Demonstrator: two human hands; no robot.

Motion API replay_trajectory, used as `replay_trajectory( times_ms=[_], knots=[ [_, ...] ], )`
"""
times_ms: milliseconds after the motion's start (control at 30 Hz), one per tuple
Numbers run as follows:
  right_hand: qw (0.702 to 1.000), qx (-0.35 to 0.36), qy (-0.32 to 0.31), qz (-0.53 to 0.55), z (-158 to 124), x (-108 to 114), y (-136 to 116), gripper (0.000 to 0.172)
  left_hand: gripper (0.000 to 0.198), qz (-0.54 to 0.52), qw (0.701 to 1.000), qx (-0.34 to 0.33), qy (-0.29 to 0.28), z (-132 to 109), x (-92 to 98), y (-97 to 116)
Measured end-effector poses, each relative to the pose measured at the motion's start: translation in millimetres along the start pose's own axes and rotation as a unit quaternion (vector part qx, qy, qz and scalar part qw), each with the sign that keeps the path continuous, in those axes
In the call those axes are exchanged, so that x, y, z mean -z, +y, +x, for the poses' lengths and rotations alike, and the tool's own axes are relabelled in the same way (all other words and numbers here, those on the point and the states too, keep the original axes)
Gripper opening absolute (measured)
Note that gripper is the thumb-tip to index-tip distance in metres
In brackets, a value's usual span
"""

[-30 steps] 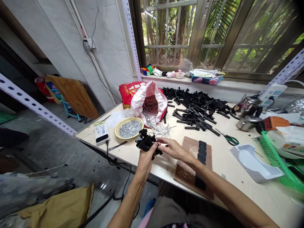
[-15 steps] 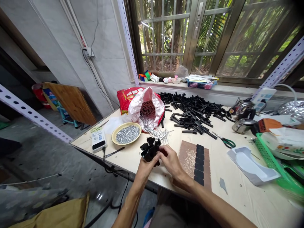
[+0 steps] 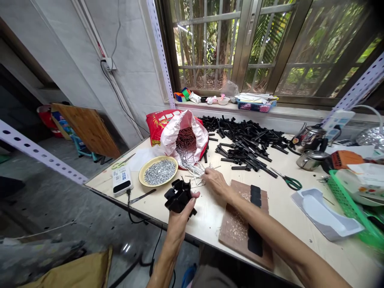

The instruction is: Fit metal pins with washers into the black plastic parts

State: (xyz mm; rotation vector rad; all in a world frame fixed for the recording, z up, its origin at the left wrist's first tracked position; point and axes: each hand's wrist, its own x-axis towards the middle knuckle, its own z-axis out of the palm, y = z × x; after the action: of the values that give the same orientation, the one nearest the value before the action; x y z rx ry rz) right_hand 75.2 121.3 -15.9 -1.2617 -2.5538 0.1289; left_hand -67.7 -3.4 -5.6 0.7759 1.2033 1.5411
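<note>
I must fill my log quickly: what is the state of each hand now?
Left hand: closed on black plastic parts.
Right hand: fingers on loose metal pins; grip cannot be told.

Daylight enters through the window [image 3: 210, 40] and lights the table [image 3: 282, 200] evenly; shadows are soft. Wide-angle distortion bends the frame edges. The right hand [image 3: 214, 182] appears slightly blurred, possibly by motion.
</note>
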Motion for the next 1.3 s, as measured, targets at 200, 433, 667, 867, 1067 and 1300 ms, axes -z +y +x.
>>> replay_trajectory(
  times_ms=[200,433,667,867,1067,1300],
  knots=[
    [0.999,0.048,-0.02,0.006,17,-9,9,0.017,0.023,0.096,0.995,-0.036,0.017,-2,-8.5,8],
    [0.924,-0.043,0.209,0.317,-4,58,-2,0.043,0.03,0.11,0.993,-0.01,0.033,-1,-12.5,2],
    [0.801,0.01,0.248,0.544,-38,106,-58,0.028,0.032,0.169,0.983,-0.062,-0.025,0,-16.2,-17],
    [0.806,-0.008,0.31,0.504,-53,104,-52,0.024,0.029,0.217,0.971,-0.085,-0.058,1,-25.2,-18],
    [0.827,0.002,0.299,0.476,-43,92,-40,0.023,0.023,0.238,0.963,-0.097,-0.074,11,-26.4,-22],
    [0.858,0.063,0.185,0.475,-24,81,-36,0.013,0.027,0.243,0.967,-0.073,-0.028,17,-11.1,-30]
  ],
)
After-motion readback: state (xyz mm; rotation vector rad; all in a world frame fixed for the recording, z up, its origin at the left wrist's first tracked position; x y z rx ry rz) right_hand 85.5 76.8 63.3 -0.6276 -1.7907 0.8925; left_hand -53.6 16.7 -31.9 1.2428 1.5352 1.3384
